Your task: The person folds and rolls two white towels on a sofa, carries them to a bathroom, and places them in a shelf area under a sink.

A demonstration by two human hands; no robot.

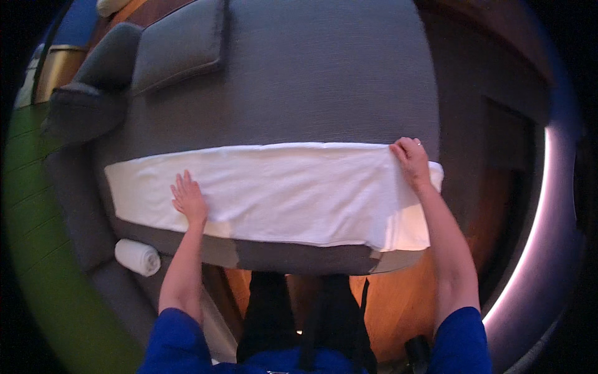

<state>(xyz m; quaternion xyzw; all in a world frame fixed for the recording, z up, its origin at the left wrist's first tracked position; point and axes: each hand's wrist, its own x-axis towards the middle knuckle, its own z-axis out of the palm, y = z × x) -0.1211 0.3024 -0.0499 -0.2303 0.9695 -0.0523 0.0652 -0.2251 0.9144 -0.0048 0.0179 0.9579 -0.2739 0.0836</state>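
A white towel (280, 196), folded into a long strip, lies across the grey sofa seat in front of me. Its surface has soft diagonal wrinkles, and a woven band shows near the right end. My left hand (189, 198) rests palm down on the left part of the towel, fingers spread. At the far right corner, my right hand (411, 156) pinches the cloth edge between thumb and fingers. A ring is on one of its fingers. Part of the towel's right end sticks out beyond my right wrist.
A rolled white towel (138, 257) lies on the sofa at lower left. Grey cushions (180, 44) lean at the back left. The grey seat (327, 75) extends beyond the towel. Wooden floor (397, 304) shows by my legs, and a bright light strip (532, 233) curves along the right.
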